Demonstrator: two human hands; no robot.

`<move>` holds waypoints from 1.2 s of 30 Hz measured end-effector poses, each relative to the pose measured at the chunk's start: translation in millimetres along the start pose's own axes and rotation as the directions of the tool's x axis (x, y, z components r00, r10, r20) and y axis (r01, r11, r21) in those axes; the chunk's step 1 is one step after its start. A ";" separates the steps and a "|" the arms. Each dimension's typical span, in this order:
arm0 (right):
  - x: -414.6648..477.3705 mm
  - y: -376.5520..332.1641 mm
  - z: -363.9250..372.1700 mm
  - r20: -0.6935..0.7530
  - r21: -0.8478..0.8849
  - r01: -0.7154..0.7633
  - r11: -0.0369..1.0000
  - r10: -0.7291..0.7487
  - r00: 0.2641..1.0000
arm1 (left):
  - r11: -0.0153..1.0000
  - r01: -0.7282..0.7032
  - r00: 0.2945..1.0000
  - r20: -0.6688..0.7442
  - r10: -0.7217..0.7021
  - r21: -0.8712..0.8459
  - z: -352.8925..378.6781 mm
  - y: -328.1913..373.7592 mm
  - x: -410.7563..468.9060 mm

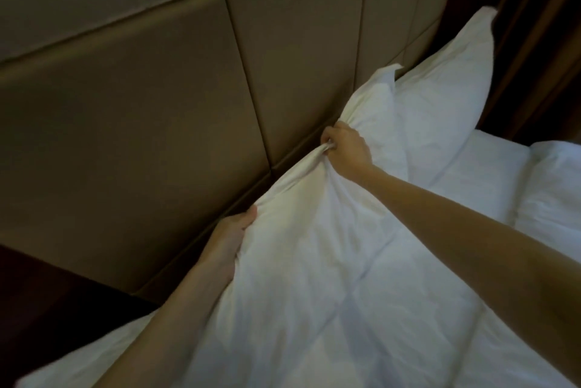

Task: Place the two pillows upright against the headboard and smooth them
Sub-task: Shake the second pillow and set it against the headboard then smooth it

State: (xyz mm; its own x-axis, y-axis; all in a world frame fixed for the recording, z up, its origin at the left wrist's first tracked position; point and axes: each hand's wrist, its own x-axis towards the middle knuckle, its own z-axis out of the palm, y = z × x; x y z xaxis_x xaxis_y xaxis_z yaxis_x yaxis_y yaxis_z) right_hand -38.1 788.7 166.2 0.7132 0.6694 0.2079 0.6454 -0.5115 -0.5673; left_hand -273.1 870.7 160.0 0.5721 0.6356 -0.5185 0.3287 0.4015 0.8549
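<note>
The right hand (344,148) pinches the top edge of a soft white pillow (314,255) beside the padded brown headboard (141,123). The left hand (231,238) grips its side. 1 more white pillow (446,86) leans there, maybe upright.

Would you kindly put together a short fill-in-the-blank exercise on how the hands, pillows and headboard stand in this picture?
1. The right hand grips a bunched edge of the near ____.
2. The far pillow leans against the padded ____.
3. The left hand holds the near pillow's ____ side.
4. Both pillows are ____ in colour.

Missing words: pillow; headboard; left; white
</note>
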 end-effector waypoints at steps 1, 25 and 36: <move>0.3 1.8 4.4 0.083 -0.055 0.020 0.998 -0.016 0.996 | 0.999 -0.019 0.999 -0.040 0.021 0.049 -2.2 -4.2 4.3; -77.3 42.0 58.0 0.271 -0.108 -0.304 0.946 0.323 0.907 | -0.035 -0.110 0.798 0.109 0.592 0.993 -80.3 -52.7 -10.8; -103.0 60.0 41.4 0.484 0.082 -0.336 0.938 0.257 0.836 | 0.098 -0.040 0.956 0.010 0.294 0.994 -96.5 -60.3 -4.1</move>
State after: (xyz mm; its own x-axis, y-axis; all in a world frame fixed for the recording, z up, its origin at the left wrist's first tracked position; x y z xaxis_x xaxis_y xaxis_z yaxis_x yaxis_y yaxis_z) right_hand -84.2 711.3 77.8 0.6302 0.6890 -0.3580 0.3432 -0.6607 -0.6676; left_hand -367.8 907.5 108.7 0.6507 0.7190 -0.2442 0.7564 -0.6421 0.1250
